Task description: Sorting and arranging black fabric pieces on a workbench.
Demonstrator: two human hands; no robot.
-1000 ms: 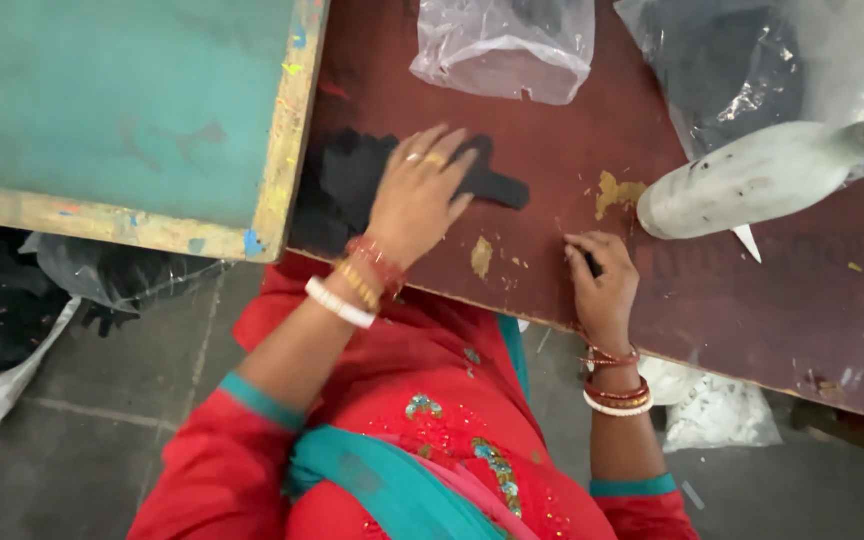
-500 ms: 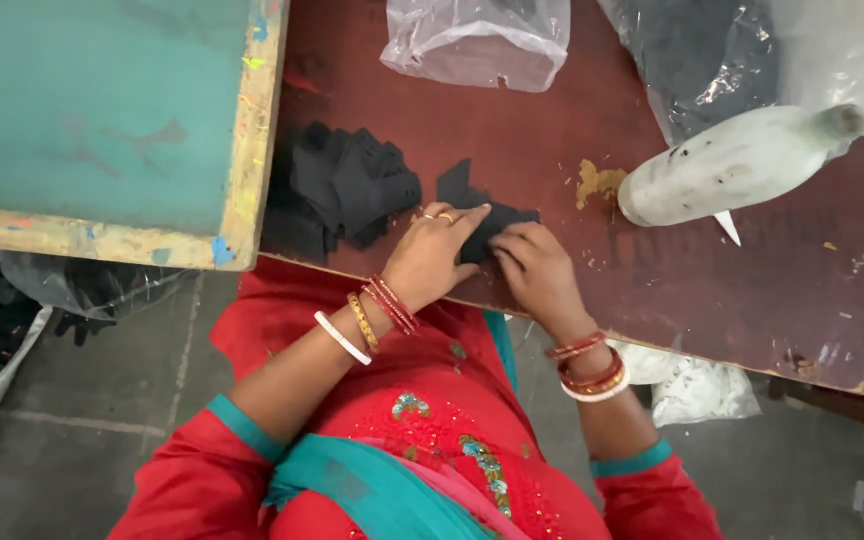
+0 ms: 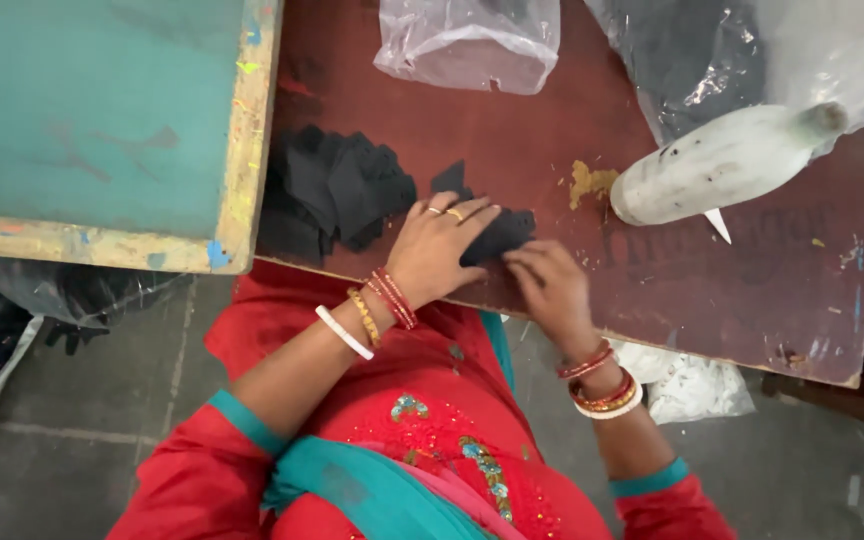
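Both hands have drawn together since a second ago, when the left lay flat on the black piece and the right rested apart near the edge. Now the left hand point(image 3: 442, 248) presses its fingers flat on a small black fabric piece point(image 3: 497, 235), and the right hand point(image 3: 547, 285) pinches that same piece at its near corner with curled fingertips. It lies on the dark red-brown surface point(image 3: 752, 290), close to the near edge. Just left of the hands sits a heap of black fabric pieces point(image 3: 337, 190), touching the teal board point(image 3: 92, 110) with its paint-flecked wooden rim. To the right, a white plastic bottle point(image 3: 722, 165) lies on its side, with a yellowish glue smear point(image 3: 590, 182) beside its base. Farther back are a crumpled clear plastic bag point(image 3: 467, 40) and a clear bag of dark material point(image 3: 702, 60).
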